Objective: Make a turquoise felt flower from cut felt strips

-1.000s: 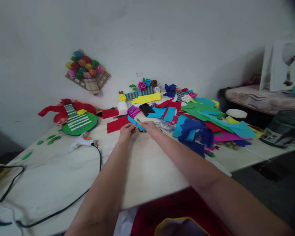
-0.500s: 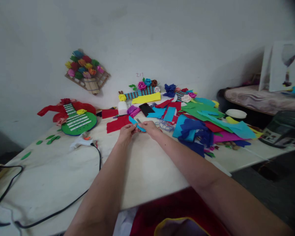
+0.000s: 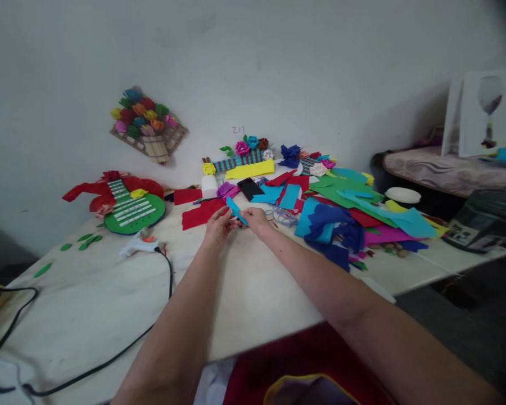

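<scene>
Green leaf-shaped cutouts (image 3: 43, 270) lie loose at the far left of the pale, flat-topped bench (image 3: 253, 298), near a green-and-red guitar-shaped craft piece (image 3: 135, 211) with white stripes. White glue gun (image 3: 139, 243) rests just in front of it, probably set outside the left arm to stay within reach; its thin black cord (image 3: 171, 273) loops toward the front and behind the left forearm. Crinkled red paper sheet (image 3: 198, 215) lies just beyond the left hand (image 3: 218, 228).

Left grip: fingers curled beside a bright blue paper strip (image 3: 235, 209); pinching or merely steadying, cannot tell. Strip slants between the two hands, likely so both can reach it. Right hand (image 3: 257, 220): grip narrow, thumb and fingers closed on the strip's lower part.

Further right, crumpled dark-blue paper (image 3: 329, 219), then a large glass jar (image 3: 480, 225) by the bench's right end; seemingly kept aside for working space.

Edges: front edge passes below the forearms, slanting away rightward. Bare surface between the forearms leaves room; cord limits leftward sweeps, paper rightward ones.
</scene>
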The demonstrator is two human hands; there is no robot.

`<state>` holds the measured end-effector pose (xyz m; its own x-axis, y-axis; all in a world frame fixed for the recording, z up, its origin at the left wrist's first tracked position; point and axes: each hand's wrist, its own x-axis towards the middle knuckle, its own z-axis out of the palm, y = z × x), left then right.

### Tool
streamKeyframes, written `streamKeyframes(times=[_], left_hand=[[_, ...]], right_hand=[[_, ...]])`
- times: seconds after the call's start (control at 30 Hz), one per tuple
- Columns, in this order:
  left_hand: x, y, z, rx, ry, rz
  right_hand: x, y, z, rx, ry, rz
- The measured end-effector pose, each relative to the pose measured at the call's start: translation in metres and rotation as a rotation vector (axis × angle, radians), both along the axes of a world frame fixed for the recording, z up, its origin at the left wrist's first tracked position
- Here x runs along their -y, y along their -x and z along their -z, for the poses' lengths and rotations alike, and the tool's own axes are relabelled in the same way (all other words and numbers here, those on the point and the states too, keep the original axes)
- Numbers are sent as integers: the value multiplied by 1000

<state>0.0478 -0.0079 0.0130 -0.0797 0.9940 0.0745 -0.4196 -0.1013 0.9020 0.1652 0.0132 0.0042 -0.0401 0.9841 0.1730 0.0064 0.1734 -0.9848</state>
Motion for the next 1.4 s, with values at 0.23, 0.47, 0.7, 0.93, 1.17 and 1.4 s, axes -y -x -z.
streamKeyframes(times=[0.23,0.47,0.7,0.93,1.17,1.4], left_hand=[[5,2,0,-48,-118,95],[2,2,4,-70,-19,200],[1,2,3,83,14,171],[-3,0,3,171,33,59],[-6,5,3,178,34,-24],[-6,5,9,131,23,15]], right_hand=[[1,-5,-2,61,-21,39],[-7,-7,5,387,-172,126],[-16,-3,16,447,-283,139],[-15,-5,16,266,-245,-5],[-20,-32,4,686,-167,271],[-30,-58,0,1079,-91,465]])
